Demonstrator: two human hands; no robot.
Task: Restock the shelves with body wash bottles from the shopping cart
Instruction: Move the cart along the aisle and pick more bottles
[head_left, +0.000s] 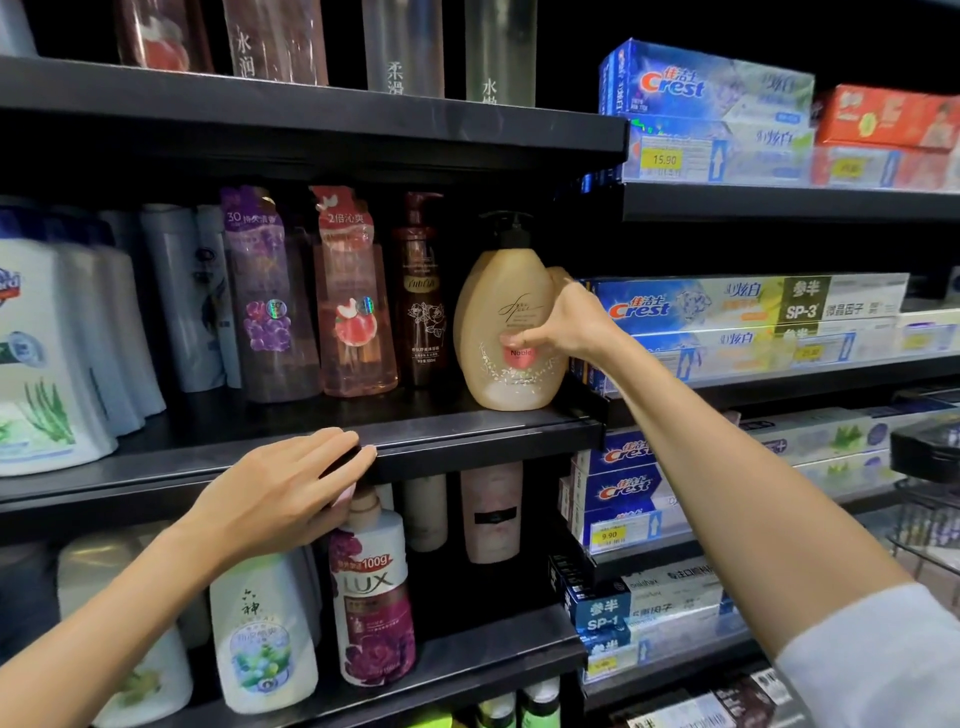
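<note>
Black metal store shelving fills the frame, with toiletries on the left bays and stacked blue Crest toothpaste boxes (727, 306) on the right. At centre frame, on the middle black shelf (467, 431), stands the task's thing: a rounded, translucent amber body wash bottle with a black pump top (506, 332). It is upright, its long axis vertical, at the right end of that shelf, near the front edge and just beside a slim dark brown pump bottle (421, 291) on its left.

The right hand (569, 325) comes in from the lower right of the frame, forearm stretched out and rising toward the bottle. It lies directly to the bottle's right and touches it, thumb across the front label and fingers curled round the far side, so it holds the bottle at mid-body. This hand is plainly the nearer one; any settling or pushing back would likely run along the line of that forearm, into the shelf.

The left hand (291, 488) sits lower and left of centre, fingers fairly straight and resting over the shelf's front lip, holding nothing. Below it stands a white and magenta LUX bottle (371, 592).
</note>
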